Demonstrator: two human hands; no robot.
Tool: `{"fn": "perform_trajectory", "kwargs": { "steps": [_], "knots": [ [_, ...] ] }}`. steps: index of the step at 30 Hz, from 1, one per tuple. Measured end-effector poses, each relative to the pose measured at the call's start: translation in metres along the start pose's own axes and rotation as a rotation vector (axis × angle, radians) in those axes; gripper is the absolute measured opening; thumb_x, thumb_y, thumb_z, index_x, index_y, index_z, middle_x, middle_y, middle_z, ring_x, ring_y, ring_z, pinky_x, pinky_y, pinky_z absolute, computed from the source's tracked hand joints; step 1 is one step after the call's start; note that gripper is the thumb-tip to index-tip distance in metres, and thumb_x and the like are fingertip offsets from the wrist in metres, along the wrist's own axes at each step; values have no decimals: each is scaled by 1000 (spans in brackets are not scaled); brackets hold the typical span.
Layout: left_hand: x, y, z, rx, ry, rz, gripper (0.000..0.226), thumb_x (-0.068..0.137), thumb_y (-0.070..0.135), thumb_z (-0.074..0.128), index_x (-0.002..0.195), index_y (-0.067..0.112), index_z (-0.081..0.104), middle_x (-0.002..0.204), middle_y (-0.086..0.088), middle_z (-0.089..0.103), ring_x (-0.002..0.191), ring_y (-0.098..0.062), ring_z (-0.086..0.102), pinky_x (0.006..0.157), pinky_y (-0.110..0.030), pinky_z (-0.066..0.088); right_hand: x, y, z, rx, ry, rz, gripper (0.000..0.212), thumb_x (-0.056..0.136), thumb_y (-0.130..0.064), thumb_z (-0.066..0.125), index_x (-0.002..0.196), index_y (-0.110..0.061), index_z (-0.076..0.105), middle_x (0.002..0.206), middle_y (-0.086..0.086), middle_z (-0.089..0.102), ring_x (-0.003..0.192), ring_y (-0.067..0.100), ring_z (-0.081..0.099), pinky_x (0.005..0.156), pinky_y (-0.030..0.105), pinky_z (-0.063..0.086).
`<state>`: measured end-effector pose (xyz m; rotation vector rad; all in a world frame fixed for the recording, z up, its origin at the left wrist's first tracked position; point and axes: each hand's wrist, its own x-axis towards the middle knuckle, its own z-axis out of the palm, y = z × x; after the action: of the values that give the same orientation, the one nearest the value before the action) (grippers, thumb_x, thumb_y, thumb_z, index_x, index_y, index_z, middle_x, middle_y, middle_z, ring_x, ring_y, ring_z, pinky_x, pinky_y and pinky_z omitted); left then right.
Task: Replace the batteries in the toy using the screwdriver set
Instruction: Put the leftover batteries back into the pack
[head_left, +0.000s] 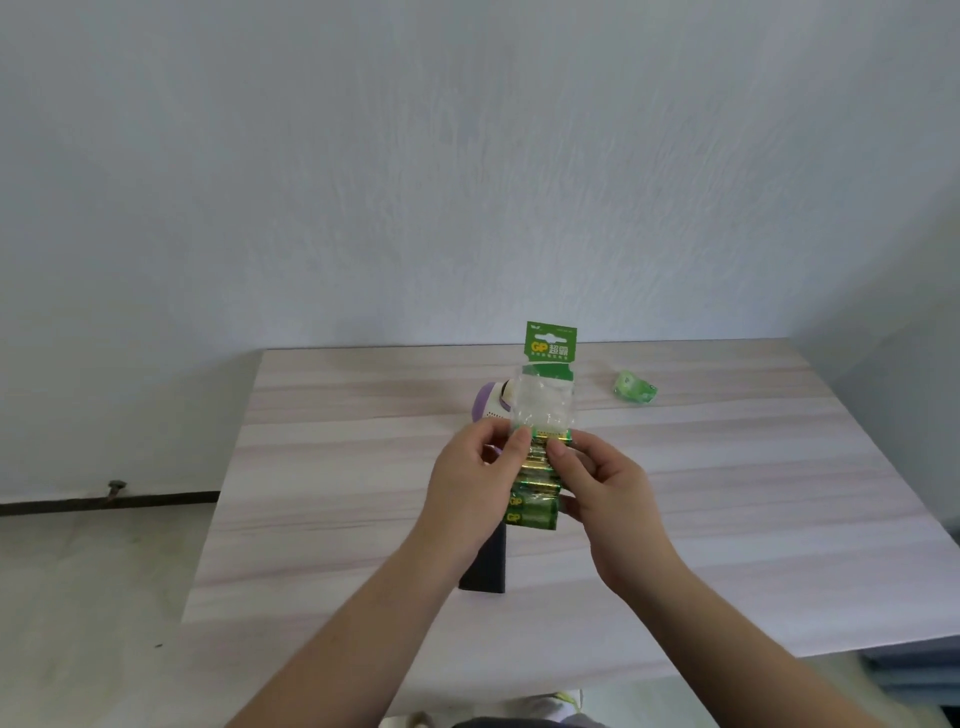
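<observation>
A person holds a green battery pack (540, 467), a strip of green-and-gold cells in clear plastic wrap with a green cardboard hanger tag at its top, upright above a pale wood-grain bench (727, 493). The left hand (470, 483) grips the pack's left edge, its thumb and fingers (517, 452) curled round the strip about midway up. The right hand (608, 491) pinches the right edge at nearly the same height, thumb in front and the other fingers curled behind the lower cells. The upper part of the wrap, between the tag and the hands, looks clear and crinkled with no cells in it; the cells fill the lower part, and how many there are cannot be told. Behind the pack, partly hidden by it and by the left hand, a purple-and-white plastic toy (491, 405) rests on the bench. A dark rectangular case (485, 564) lies on the bench below the left wrist, mostly covered by the forearm. A crumpled scrap of green plastic wrapper (635, 386) lies well apart toward the bench's far right side. The bench stands against a pale textured wall (467, 156).
</observation>
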<state>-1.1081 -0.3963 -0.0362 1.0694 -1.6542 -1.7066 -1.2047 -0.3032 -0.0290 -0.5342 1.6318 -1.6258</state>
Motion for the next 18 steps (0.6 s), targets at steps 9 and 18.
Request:
{"fn": "perform_trajectory", "kwargs": {
  "steps": [9, 18],
  "knots": [
    [13, -14, 6, -45, -37, -41, 37, 101, 45, 34, 101, 27, 66, 92, 4, 65, 87, -10, 61, 79, -24, 49, -1, 1, -15, -38, 138, 6, 15, 95, -16, 58, 104, -12, 69, 87, 11, 75, 83, 25, 72, 65, 36, 58],
    [29, -135, 25, 328, 118, -216, 15, 96, 34, 53, 105, 23, 58, 100, 2, 63, 96, -18, 60, 78, -30, 45, 7, 21, -55, 23, 244, 113, 17, 95, -18, 59, 105, -9, 68, 88, 10, 74, 81, 25, 72, 69, 38, 56]
  ]
}}
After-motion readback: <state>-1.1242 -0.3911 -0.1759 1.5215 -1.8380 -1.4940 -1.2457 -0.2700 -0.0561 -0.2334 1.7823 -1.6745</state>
